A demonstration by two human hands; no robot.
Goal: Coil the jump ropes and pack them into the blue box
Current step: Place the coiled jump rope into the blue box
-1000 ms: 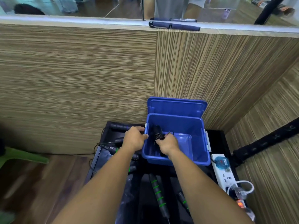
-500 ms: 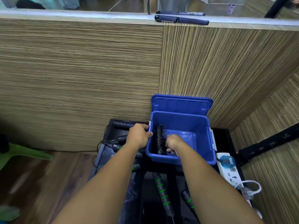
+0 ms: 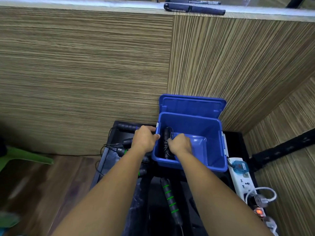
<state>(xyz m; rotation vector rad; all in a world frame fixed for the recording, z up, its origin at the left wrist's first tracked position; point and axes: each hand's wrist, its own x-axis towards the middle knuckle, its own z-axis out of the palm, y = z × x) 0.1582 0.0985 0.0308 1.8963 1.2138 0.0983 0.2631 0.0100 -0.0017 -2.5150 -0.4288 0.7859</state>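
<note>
The blue box (image 3: pixel 213 132) stands on a black table with its lid (image 3: pixel 192 105) tipped back against the wooden wall. A coiled black jump rope (image 3: pixel 165 138) lies along the box's inner left wall. My right hand (image 3: pixel 181 145) is down inside the box, fingers curled on that coil. My left hand (image 3: pixel 144 138) grips the box's left rim. Outside the box, a black handle with green rings (image 3: pixel 170 200) lies between my forearms. More black handles (image 3: pixel 127 141) and thin cord lie left of the box, partly hidden by my left arm.
A white power strip (image 3: pixel 242 180) with plugs and cables lies right of the box at the table edge. Wood-grain panels close in the back and right. A green chair leg (image 3: pixel 25 156) stands on the wooden floor at left. A dark pen (image 3: pixel 194 9) rests on the upper ledge.
My right hand has lowered the coiled rope from above the rim down into the box's left side. My left hand has stayed on the box's left rim.
</note>
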